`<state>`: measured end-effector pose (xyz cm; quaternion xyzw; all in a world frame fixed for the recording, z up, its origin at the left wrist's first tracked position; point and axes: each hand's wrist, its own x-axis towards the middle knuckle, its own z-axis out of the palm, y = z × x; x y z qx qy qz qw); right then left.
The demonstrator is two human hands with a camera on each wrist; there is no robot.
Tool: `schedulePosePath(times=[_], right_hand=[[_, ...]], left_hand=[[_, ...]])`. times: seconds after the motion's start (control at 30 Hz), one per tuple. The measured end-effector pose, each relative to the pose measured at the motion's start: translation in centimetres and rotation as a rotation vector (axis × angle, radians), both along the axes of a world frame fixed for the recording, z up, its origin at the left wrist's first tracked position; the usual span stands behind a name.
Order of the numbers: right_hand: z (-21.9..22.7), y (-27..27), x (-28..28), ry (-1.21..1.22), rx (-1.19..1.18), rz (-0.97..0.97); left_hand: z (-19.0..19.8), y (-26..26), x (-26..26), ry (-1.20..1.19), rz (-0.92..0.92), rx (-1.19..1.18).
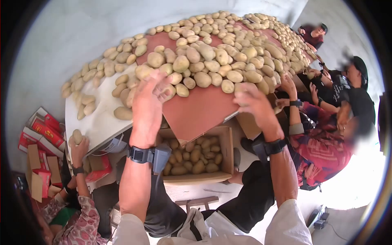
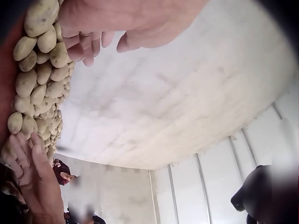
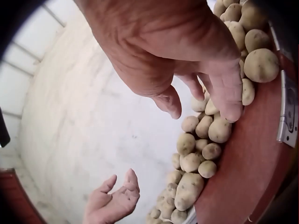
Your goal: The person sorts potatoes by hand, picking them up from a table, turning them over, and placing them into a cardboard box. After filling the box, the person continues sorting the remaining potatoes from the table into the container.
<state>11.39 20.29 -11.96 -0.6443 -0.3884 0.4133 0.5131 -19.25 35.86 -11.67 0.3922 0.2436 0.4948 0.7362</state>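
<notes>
A large heap of potatoes (image 1: 202, 79) covers a red-brown tabletop (image 1: 196, 110). At the heap's near left edge is my left hand (image 1: 148, 102), its fingers loosely bent and holding nothing. My right hand (image 1: 255, 104) hovers by the near right edge of the heap, fingers extended and free of any potato. In the right wrist view the right hand (image 3: 173, 56) overlaps several potatoes (image 3: 205, 135) along the table edge, its fingers pointing down. The left wrist view shows the left hand (image 2: 126, 23) beside the heap, with fingers relaxed.
Below the table's front corner stands a cardboard box (image 1: 200, 178) holding potatoes. A white tabletop (image 1: 98, 122) with potatoes adjoins on the left. Red cartons (image 1: 45, 126) are stacked at far left. Another person's hand (image 1: 77, 149) holds a potato there; several people sit along the right side.
</notes>
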Motion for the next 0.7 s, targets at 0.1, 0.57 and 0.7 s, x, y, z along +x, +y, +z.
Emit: schedulePosePath(times=[0.1,0.57,0.7], right_hand=[[0.0,5.1,-3.2,-0.202,-0.178,0.079],[-1.8,29.4,-2.8,-1.115,-0.319,0.095],[-2.6,26.4,-3.7,-1.143,-0.209,0.035]], left_hand=[[-0.5,-1.0,0.7,-0.027,0.015,-0.169],[0.5,-1.8,2.5,-0.029,-0.035,-0.242],[0.4,-1.6,2.5,-0.005,-0.017,-0.232]])
